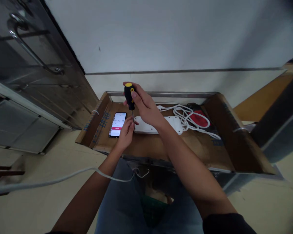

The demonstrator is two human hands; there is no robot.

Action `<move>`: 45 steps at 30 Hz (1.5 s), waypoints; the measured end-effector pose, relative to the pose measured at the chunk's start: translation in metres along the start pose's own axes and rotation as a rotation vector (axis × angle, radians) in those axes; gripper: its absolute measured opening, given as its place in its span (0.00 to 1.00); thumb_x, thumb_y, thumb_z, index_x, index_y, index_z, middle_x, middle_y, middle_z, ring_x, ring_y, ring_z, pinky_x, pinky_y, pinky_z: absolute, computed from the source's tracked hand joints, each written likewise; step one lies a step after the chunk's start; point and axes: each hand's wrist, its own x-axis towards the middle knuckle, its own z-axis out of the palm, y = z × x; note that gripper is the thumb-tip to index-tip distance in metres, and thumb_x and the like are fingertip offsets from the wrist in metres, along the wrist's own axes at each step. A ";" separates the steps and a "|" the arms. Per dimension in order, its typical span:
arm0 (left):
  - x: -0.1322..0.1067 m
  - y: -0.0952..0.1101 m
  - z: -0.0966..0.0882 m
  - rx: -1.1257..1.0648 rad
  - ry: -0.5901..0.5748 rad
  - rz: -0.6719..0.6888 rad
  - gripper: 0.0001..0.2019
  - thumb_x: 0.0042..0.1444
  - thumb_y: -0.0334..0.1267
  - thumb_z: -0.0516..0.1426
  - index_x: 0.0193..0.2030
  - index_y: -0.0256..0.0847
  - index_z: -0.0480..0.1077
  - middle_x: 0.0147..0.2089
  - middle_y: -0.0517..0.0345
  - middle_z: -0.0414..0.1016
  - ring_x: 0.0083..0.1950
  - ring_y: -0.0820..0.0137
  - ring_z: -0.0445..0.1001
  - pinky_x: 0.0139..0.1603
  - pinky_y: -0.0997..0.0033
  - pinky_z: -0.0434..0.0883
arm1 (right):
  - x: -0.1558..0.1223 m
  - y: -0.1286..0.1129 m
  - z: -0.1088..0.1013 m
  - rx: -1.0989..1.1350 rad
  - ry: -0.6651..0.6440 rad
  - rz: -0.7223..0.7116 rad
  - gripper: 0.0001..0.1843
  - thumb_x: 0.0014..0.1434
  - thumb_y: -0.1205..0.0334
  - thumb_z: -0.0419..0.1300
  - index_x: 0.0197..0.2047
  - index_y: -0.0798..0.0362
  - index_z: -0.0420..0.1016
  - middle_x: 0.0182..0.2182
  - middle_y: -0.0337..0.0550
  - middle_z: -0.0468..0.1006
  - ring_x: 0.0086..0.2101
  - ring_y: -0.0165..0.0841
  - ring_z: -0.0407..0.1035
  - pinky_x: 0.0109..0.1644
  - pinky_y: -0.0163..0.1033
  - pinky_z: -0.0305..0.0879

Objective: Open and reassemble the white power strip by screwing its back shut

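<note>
My right hand [144, 105] grips a screwdriver [129, 95] with a black and yellow handle, held upright with its tip down at the left end of a white power strip [158, 125]. My left hand [125, 130] is closed in a pinch around the screwdriver's shaft, right at that end of the strip. The strip lies flat on brown cardboard [161, 143] spread over a low table.
A phone [118, 124] with a lit screen lies just left of the strip. The strip's white cable [188, 117] is coiled to the right over a red and black object [200, 118]. A white cord [63, 178] crosses my lap. A metal cabinet [26, 65] stands left.
</note>
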 end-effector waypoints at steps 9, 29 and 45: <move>-0.006 0.004 -0.001 0.028 0.091 -0.012 0.19 0.74 0.53 0.53 0.42 0.42 0.78 0.56 0.46 0.76 0.60 0.61 0.77 0.61 0.59 0.76 | 0.031 -0.001 -0.021 -0.118 -0.141 -0.061 0.33 0.56 0.43 0.73 0.59 0.47 0.75 0.56 0.46 0.72 0.49 0.33 0.70 0.55 0.40 0.72; -0.022 0.008 0.006 0.164 0.290 0.035 0.07 0.60 0.35 0.67 0.45 0.41 0.80 0.53 0.50 0.76 0.50 0.67 0.79 0.50 0.68 0.80 | 0.032 -0.055 -0.035 -0.520 -0.410 -0.093 0.26 0.56 0.73 0.60 0.59 0.54 0.69 0.45 0.41 0.78 0.36 0.27 0.66 0.42 0.36 0.61; -0.033 0.015 0.013 0.231 0.183 -0.157 0.15 0.57 0.43 0.71 0.49 0.42 0.77 0.36 0.62 0.72 0.32 0.75 0.69 0.35 0.74 0.71 | 0.029 -0.065 -0.041 -0.583 -0.410 -0.146 0.20 0.54 0.74 0.54 0.50 0.54 0.70 0.41 0.41 0.76 0.35 0.29 0.63 0.40 0.38 0.58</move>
